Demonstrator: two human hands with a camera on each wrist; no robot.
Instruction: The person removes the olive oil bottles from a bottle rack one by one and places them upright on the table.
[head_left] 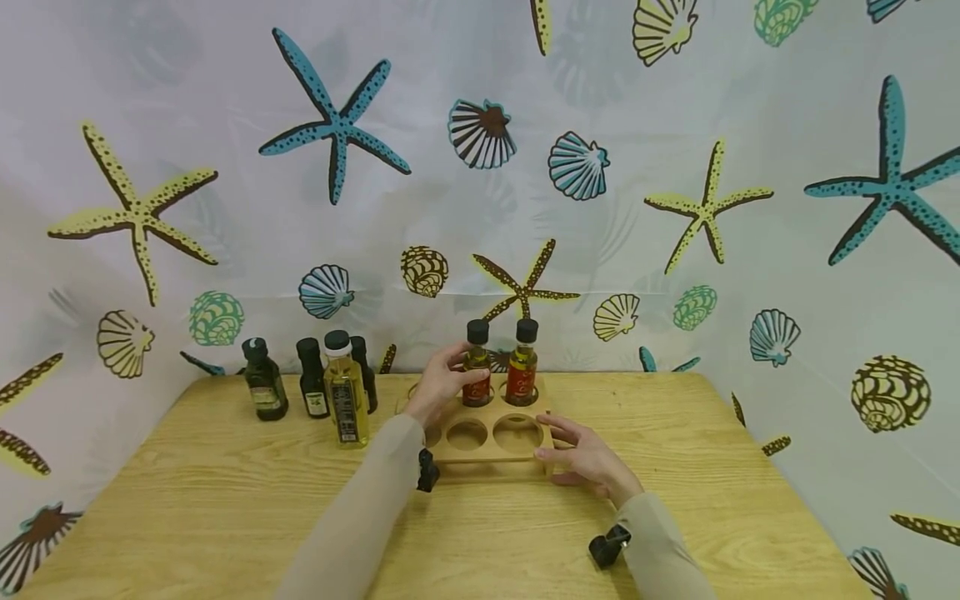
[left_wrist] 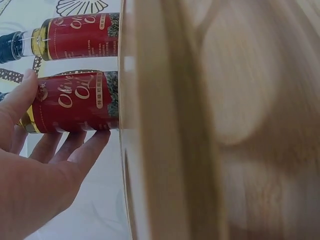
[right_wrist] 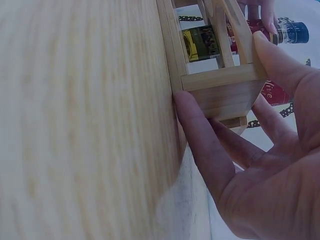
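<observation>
A wooden bottle rack (head_left: 491, 454) with round holes stands on the table. Two olive oil bottles with red labels and black caps sit upright in its back row, a left one (head_left: 476, 387) and a right one (head_left: 521, 375). My left hand (head_left: 438, 383) holds the left bottle, thumb on one side and fingers on the other, as the left wrist view shows. At the rack's right end, my right hand (head_left: 588, 458) grips the side panel (right_wrist: 225, 95), its thumb at the upper edge and fingers against the panel. The rack's left holes are partly hidden by my left arm.
Left of the rack stand a tall clear bottle of yellow oil (head_left: 347, 396), a dark green bottle (head_left: 265, 387) and two slim dark bottles, one (head_left: 312, 383) partly behind the oil. A patterned curtain (head_left: 480, 208) closes off the table's (head_left: 225, 500) back and sides.
</observation>
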